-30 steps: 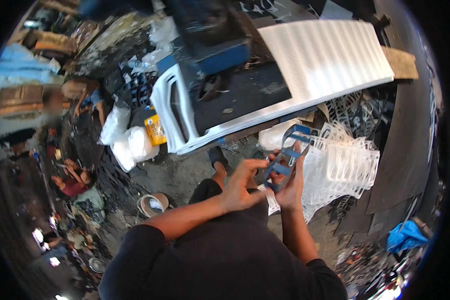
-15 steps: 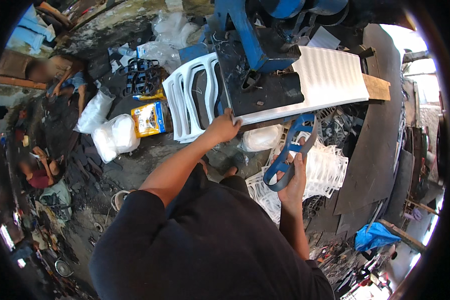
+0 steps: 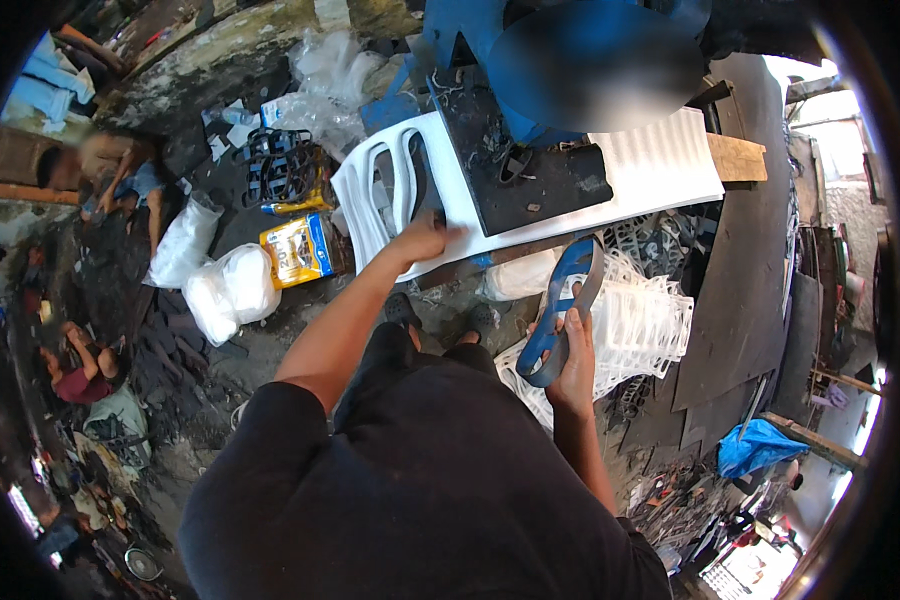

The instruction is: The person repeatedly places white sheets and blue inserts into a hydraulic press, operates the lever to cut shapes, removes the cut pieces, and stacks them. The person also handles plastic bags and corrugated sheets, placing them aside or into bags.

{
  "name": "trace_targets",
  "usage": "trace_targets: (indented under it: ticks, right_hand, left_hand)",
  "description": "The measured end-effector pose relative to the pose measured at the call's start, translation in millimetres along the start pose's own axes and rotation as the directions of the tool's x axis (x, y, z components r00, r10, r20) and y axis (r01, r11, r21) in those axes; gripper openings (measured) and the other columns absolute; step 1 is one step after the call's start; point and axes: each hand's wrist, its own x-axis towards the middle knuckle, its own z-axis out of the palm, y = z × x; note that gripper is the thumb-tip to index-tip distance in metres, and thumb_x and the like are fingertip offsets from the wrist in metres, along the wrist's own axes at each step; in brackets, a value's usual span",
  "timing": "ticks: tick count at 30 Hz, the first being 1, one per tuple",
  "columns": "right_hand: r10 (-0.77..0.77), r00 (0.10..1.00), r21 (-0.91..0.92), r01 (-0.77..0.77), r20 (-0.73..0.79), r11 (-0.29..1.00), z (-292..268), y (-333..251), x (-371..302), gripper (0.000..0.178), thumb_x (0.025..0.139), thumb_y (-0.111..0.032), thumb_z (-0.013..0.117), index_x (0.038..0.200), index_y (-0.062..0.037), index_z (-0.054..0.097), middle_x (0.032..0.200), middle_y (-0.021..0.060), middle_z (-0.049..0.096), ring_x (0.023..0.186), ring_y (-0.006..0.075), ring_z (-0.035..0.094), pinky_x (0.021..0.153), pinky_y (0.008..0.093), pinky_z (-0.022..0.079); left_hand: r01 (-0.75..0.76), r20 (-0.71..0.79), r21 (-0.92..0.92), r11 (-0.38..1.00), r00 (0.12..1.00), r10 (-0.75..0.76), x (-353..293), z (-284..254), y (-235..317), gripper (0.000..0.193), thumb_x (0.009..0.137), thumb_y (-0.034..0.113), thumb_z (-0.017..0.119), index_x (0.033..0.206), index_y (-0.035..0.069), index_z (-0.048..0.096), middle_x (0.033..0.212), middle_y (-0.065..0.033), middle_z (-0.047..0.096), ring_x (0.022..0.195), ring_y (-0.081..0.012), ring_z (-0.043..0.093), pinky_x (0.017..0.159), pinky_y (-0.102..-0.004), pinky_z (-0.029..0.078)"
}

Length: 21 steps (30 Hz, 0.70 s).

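Note:
My left hand (image 3: 424, 242) is closed at the near edge of a long white foam sheet (image 3: 660, 165), beside cut-out openings at the sheet's left end. Its fingertips are partly hidden. The sheet runs beneath a black plate (image 3: 540, 195) under a blue press (image 3: 460, 30). My right hand (image 3: 572, 365) grips a blue cutting die (image 3: 540, 335), a long curved metal band with crossbars. It is held upright and tilted, off to the right of my body and apart from the sheet.
Cut white foam lattice pieces (image 3: 650, 325) are heaped below the sheet's right half. White plastic bundles (image 3: 232, 285), a yellow package (image 3: 298, 250) and black strap pieces (image 3: 278, 165) lie left. Dark sheets (image 3: 740, 290) lean right. Two people (image 3: 125, 175) sit at far left.
The foam sheet has slid left under the black plate, with my left hand moving left along with it. My right hand still holds the cutting die, now slightly lower and further left.

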Motion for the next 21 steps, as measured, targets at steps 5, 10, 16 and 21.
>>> trace_targets:
  ticks: [5,10,16,21]
  right_hand:
    - [0.014,0.999,-0.021,-0.014,0.035,1.0,16.5,-1.8,-1.6,0.04,0.1,-0.026,0.055,0.135,-0.0095,0.043,0.098,0.0071,0.059,0.084,0.0176,0.063,0.07,0.0297,0.054]
    - [-0.002,1.0,-0.035,0.002,0.015,0.999,20.5,-5.3,-2.1,0.041,0.1,-0.026,0.056,0.135,-0.0086,0.044,0.097,0.0066,0.059,0.084,0.0174,0.064,0.071,0.0295,0.054]
    - [-0.065,0.997,-0.109,0.07,0.047,0.992,24.5,-0.8,4.6,0.049,0.102,-0.026,0.053,0.147,-0.014,0.039,0.098,0.0057,0.058,0.084,0.0163,0.064,0.072,0.0282,0.055]
    - [-0.017,0.995,-0.091,0.027,0.102,0.995,41.0,-5.4,6.0,0.049,0.101,-0.023,0.054,0.146,-0.0119,0.039,0.101,0.0061,0.058,0.084,0.0167,0.064,0.075,0.0294,0.055]
  left_hand:
    - [-0.135,-0.396,-0.246,0.96,0.918,0.028,90.6,8.1,-22.5,0.065,0.099,0.035,0.048,0.141,-0.013,0.033,0.122,-0.0359,0.055,0.118,-0.0462,0.054,0.096,-0.0473,0.045]
    - [-0.009,-0.597,0.164,0.986,0.795,0.106,76.8,50.6,24.0,0.053,0.097,0.029,0.05,0.126,-0.014,0.044,0.114,-0.0368,0.054,0.113,-0.0514,0.049,0.099,-0.048,0.043]
    - [-0.087,-0.502,-0.088,0.992,0.864,0.031,63.9,30.5,28.5,0.05,0.093,0.029,0.057,0.123,-0.01,0.049,0.115,-0.0328,0.056,0.109,-0.0477,0.054,0.097,-0.0503,0.044]
    - [-0.191,-0.663,-0.268,0.944,0.747,-0.037,79.4,40.9,28.7,0.029,0.094,0.02,0.06,0.107,-0.006,0.061,0.098,-0.0236,0.067,0.088,-0.0328,0.064,0.074,-0.0429,0.048]
